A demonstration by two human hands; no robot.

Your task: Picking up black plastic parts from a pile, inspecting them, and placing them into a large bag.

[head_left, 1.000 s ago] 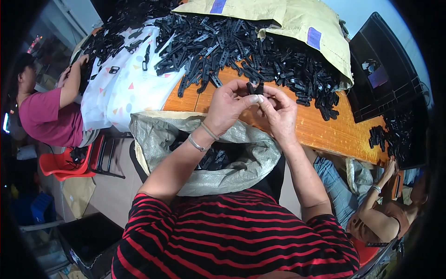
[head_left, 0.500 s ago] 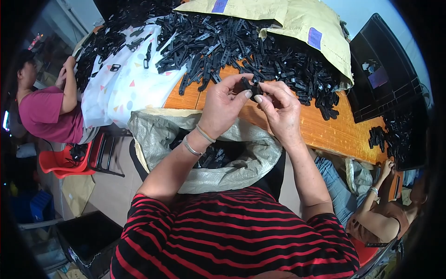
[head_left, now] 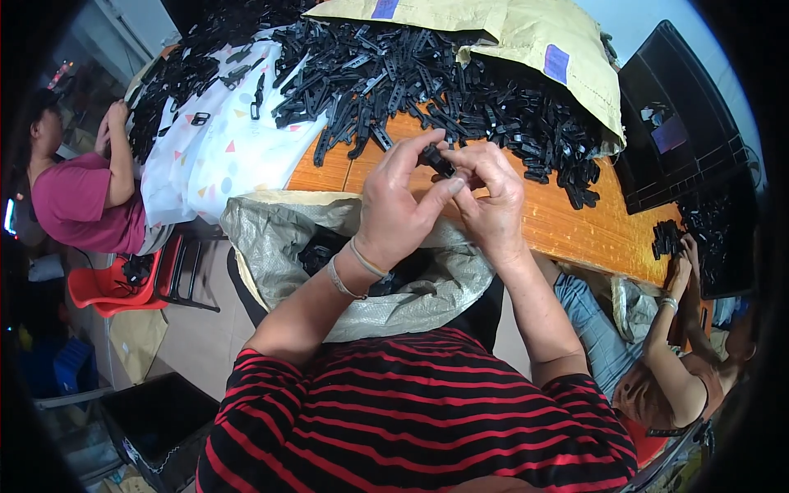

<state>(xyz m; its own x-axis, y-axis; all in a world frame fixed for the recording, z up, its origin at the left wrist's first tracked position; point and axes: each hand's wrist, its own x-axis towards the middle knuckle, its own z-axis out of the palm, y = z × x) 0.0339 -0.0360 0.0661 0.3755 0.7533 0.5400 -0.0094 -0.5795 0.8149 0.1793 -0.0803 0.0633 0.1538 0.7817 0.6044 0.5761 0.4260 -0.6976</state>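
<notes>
Between my two hands, over the table's near edge, is a small black plastic part (head_left: 438, 160). My left hand (head_left: 400, 187) pinches it between thumb and fingers. The fingertips of my right hand (head_left: 491, 187) are closed at its right end; the exact contact is partly hidden. Below my wrists a grey woven sack (head_left: 271, 234) stands with its mouth spread wide, and black parts (head_left: 325, 251) show inside. Just beyond my hands, a large heap of black plastic parts (head_left: 394, 74) covers the far side of the wooden table (head_left: 567, 226).
Brown paper sacks (head_left: 575, 49) lie over the heap's back. A white patterned sheet (head_left: 238, 156) drapes the table's left. One person (head_left: 82, 189) sits at left, another (head_left: 666, 378) at right beside black crates (head_left: 678, 123). A red chair (head_left: 115, 287) and black bin (head_left: 160, 419) stand left.
The black part has turned in my fingers, from lying across to slanting downward right. My right fingertips have shifted on it. The person at right has brought both hands to the small parts pile.
</notes>
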